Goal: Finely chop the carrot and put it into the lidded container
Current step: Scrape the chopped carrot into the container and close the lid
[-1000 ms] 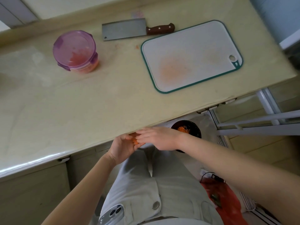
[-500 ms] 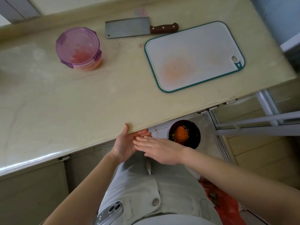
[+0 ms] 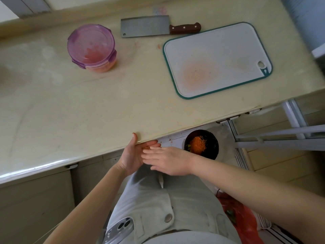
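Observation:
A purple lidded container (image 3: 92,47) with its lid on holds orange chopped carrot and stands on the counter (image 3: 73,103) at the back left. The white cutting board (image 3: 216,59) at the right bears only an orange stain. A cleaver (image 3: 146,26) with a wooden handle lies behind them. Below the counter's front edge my left hand (image 3: 131,155) is held palm up with a few carrot bits (image 3: 146,147) on its fingers. My right hand (image 3: 167,160) lies flat across the left fingers, its own fingers straight.
A black bin (image 3: 202,145) on the floor under the counter edge holds a heap of chopped carrot. A red bag (image 3: 244,217) lies on the floor at the right. A phone (image 3: 119,229) sticks out of my trouser pocket. A metal frame (image 3: 281,134) stands right.
Carrot bits have dropped from my hands into the black bin. My left hand has opened flat and my right hand slides across its palm.

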A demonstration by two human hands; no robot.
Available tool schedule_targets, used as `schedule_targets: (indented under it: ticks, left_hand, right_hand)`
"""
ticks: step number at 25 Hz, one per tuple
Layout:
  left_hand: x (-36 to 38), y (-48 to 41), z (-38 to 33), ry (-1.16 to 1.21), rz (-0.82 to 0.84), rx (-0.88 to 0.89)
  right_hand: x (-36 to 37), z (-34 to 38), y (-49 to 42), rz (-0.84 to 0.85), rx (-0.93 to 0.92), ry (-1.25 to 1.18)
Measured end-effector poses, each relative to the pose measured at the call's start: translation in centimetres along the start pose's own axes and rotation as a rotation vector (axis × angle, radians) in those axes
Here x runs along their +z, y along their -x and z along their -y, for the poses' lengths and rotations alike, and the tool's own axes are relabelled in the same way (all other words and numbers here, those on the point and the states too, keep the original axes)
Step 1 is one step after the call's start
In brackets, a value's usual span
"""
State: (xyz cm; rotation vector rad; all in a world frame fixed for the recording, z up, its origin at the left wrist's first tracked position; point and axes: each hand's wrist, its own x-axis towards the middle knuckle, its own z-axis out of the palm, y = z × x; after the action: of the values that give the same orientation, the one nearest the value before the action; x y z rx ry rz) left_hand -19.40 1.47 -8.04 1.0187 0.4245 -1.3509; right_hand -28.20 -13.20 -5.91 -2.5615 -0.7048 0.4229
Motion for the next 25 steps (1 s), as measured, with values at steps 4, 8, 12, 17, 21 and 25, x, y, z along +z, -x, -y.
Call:
schedule_targets:
  ticks: [4, 8, 12, 17, 21, 25]
  left_hand:
    - [-0.3, -0.5, 0.6, -0.071, -0.007, 0.103]
    - [0.7, -0.7, 1.2, -0.107, -0.043, 0.152]
    - [2.8, -1.4, 1.0, -0.1, -0.029, 0.115]
    - [6.8, -3.6, 1.3, -0.226, 0.039, 0.02]
    - [11.4, -6.3, 1.6, -0.336, 0.142, -0.027]
    - [16.0, -9.3, 2.6, -0.674, 0.088, 0.056]
  right_hand:
    - [-1.9, -1.1, 0.8, -0.139, 0.237, -0.16]
    - [-2.2, -3.7, 4.3, -0.189, 0.436, -0.184]
    - [-3.2, -6.9, 8.2, -0.284, 0.708, -0.227]
    - [-4.5, -11.7, 13.3, -0.297, 1.013, -0.152]
    - [-5.5, -14.5, 16.7, -0.335, 1.112, -0.167]
    - [-6.0, -15.9, 19.1, -0.302, 1.076, -0.182]
